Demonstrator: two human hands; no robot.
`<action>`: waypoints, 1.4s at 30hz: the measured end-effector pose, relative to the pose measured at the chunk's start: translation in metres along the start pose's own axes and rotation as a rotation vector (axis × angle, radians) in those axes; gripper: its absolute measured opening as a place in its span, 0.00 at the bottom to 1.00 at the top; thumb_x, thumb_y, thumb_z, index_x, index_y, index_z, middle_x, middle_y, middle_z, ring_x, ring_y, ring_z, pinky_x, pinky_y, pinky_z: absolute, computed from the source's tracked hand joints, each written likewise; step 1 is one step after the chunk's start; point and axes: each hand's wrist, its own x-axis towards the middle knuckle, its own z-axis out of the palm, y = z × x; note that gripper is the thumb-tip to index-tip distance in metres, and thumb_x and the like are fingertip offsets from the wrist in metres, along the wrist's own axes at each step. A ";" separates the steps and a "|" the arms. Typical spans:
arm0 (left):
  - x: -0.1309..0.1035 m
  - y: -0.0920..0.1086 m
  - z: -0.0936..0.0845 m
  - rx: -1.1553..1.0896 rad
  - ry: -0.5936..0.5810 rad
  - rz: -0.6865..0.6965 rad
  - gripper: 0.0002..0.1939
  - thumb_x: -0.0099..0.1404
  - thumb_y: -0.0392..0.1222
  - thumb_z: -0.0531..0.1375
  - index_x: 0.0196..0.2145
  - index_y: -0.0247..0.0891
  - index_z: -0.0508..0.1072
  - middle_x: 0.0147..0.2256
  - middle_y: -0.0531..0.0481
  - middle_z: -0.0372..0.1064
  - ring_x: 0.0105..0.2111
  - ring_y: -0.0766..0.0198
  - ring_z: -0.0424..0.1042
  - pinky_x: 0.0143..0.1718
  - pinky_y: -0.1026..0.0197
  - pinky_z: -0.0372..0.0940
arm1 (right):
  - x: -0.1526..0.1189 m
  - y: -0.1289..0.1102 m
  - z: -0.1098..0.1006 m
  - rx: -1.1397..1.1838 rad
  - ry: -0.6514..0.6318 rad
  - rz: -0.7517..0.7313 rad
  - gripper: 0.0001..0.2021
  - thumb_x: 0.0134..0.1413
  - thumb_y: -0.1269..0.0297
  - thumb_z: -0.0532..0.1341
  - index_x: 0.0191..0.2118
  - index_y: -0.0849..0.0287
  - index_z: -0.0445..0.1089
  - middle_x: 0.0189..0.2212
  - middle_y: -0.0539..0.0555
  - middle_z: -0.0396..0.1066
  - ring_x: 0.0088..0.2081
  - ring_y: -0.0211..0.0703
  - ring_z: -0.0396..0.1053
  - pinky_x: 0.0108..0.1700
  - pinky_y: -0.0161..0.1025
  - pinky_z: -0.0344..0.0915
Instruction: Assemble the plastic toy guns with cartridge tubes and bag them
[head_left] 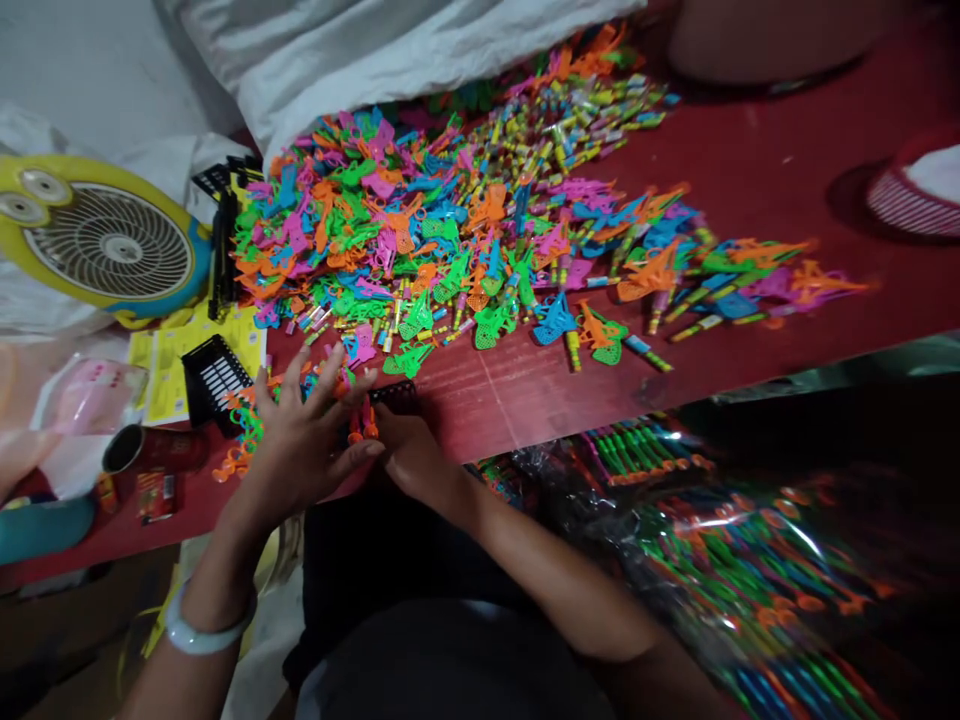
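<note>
My left hand (pixel 304 430) is stretched over small plastic pieces near the table's front edge, fingers spread and palm down. Close beside it, my right hand (pixel 409 445) is closed at the edge of a black plastic basket (pixel 395 393), most of which is hidden by the hands. Small orange and pink plastic toy pieces (pixel 365 418) show between the two hands. More green and orange pieces (pixel 244 430) lie left of my left hand. Behind both hands spreads a large heap of bright plastic toy pieces (pixel 375 230) in orange, green, blue and pink.
A second black slotted basket (pixel 214 375) sits on yellow printed sheets (pixel 165 370) at left, near a yellow fan (pixel 112 240) and a dark cup (pixel 154 450). Small patterned tubes (pixel 555 130) lie behind the heap. Clear bags of colourful toys (pixel 750 540) lie below right of the red table (pixel 787 170).
</note>
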 end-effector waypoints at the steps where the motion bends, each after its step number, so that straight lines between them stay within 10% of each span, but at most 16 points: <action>1: 0.000 0.000 0.000 -0.001 0.006 0.013 0.30 0.67 0.63 0.56 0.64 0.57 0.65 0.72 0.47 0.46 0.70 0.30 0.41 0.63 0.21 0.33 | 0.001 0.001 0.000 0.000 -0.004 -0.003 0.11 0.66 0.72 0.56 0.50 0.55 0.70 0.42 0.55 0.73 0.42 0.45 0.73 0.38 0.35 0.71; 10: -0.006 0.002 0.008 -0.054 0.129 -0.029 0.24 0.68 0.63 0.55 0.51 0.46 0.75 0.67 0.41 0.57 0.68 0.37 0.49 0.67 0.26 0.34 | -0.017 0.005 -0.015 0.114 0.143 0.076 0.18 0.60 0.72 0.57 0.55 0.55 0.67 0.46 0.57 0.74 0.44 0.48 0.74 0.44 0.42 0.74; 17: -0.004 0.004 0.013 -0.141 0.186 -0.050 0.19 0.67 0.61 0.57 0.45 0.47 0.76 0.63 0.45 0.63 0.68 0.41 0.50 0.68 0.31 0.36 | 0.017 0.049 -0.150 -0.349 0.710 0.516 0.15 0.64 0.54 0.58 0.45 0.61 0.71 0.40 0.62 0.76 0.41 0.52 0.73 0.43 0.45 0.66; 22: -0.006 0.004 0.015 -0.156 0.224 -0.061 0.17 0.68 0.59 0.58 0.43 0.47 0.76 0.63 0.46 0.62 0.67 0.41 0.52 0.68 0.31 0.38 | 0.046 0.080 -0.195 -0.534 0.401 0.760 0.14 0.58 0.56 0.63 0.25 0.58 0.67 0.23 0.57 0.71 0.31 0.49 0.70 0.33 0.40 0.58; 28: -0.009 0.001 0.010 -0.155 0.145 -0.080 0.18 0.68 0.60 0.57 0.44 0.47 0.77 0.65 0.46 0.59 0.68 0.40 0.50 0.66 0.33 0.45 | 0.009 0.087 -0.143 -0.178 0.732 0.488 0.10 0.60 0.54 0.57 0.38 0.55 0.61 0.25 0.49 0.67 0.26 0.43 0.67 0.30 0.38 0.61; 42: -0.012 -0.009 0.004 -0.140 0.107 0.009 0.20 0.70 0.59 0.55 0.49 0.45 0.73 0.67 0.45 0.55 0.69 0.41 0.47 0.67 0.33 0.44 | 0.052 0.064 -0.014 0.382 0.139 0.024 0.09 0.51 0.73 0.55 0.38 0.58 0.65 0.36 0.53 0.72 0.38 0.42 0.72 0.44 0.40 0.70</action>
